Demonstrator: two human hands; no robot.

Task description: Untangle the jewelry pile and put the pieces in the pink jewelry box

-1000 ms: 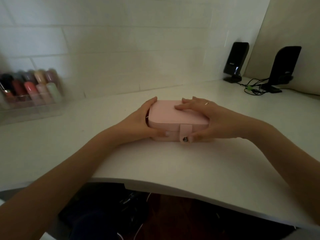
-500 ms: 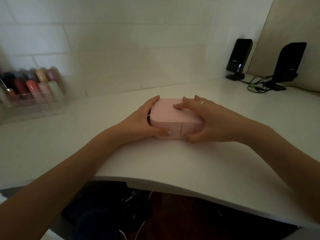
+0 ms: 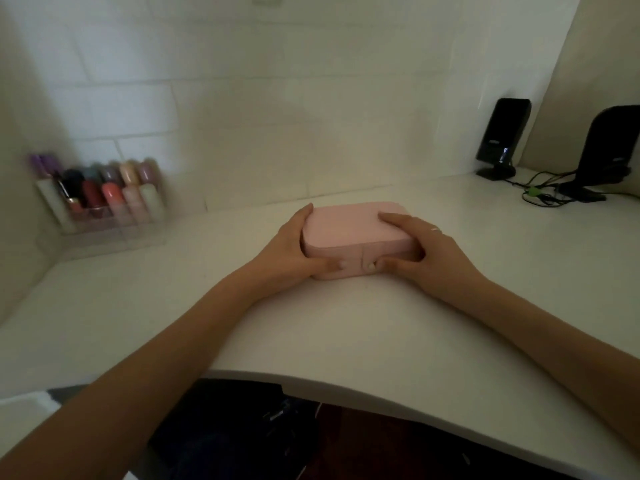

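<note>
The pink jewelry box (image 3: 349, 228) lies with its lid down in the middle of the white desk (image 3: 329, 327). My left hand (image 3: 289, 249) grips its left end, thumb on the front face and fingers round the back. My right hand (image 3: 429, 252) grips its right end, fingers over the lid's right edge and thumb pressed at the front by the snap strap (image 3: 367, 263). A ring shows on one right finger. No loose jewelry is visible.
A clear organizer of nail polish bottles (image 3: 104, 199) stands at the back left against the wall. Two black speakers (image 3: 502, 136) (image 3: 606, 150) with tangled cables (image 3: 543, 194) stand at the back right. The desk's curved front edge is near me.
The view tilted and shifted. My right thumb moved onto the strap at the front of the box and the snap looks pressed down; both hands stayed on the box.
</note>
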